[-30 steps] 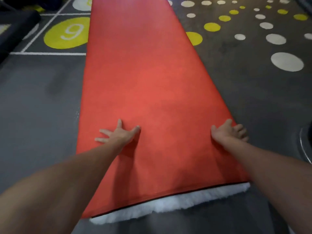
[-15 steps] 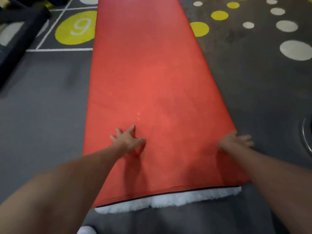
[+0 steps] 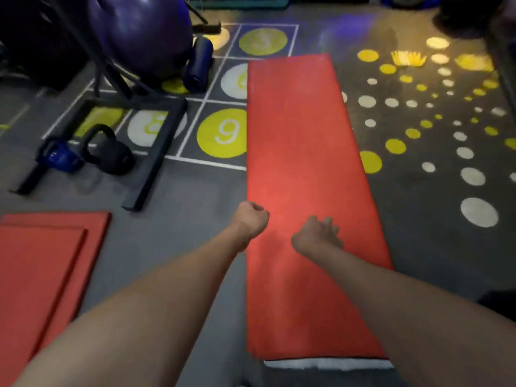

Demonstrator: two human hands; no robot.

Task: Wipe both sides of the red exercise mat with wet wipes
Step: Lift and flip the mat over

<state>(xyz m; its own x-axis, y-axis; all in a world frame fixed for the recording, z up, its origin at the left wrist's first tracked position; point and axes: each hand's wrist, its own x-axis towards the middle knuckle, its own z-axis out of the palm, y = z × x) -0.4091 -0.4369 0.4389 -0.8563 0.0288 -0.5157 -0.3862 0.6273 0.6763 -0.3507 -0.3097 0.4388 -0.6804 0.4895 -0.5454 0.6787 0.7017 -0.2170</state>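
At lower left we see two red pads point(image 3: 42, 261) stacked on the floor point(image 3: 181, 233). Above them a kettlebell point(image 3: 109, 152) sits between the base bars of a black rack point(image 3: 152, 160), and a purple ball point(image 3: 139, 32) rests in the rack at upper left. The mat point(image 3: 301, 149) lies flat down the middle of the frame, plain red, with a white strip point(image 3: 326, 364) showing under its near end. Our left hand point(image 3: 250, 220) is balled in a fist at the mat's left edge. Our right hand point(image 3: 317, 237) is over the mat, fingers loosely bent and holding nothing.
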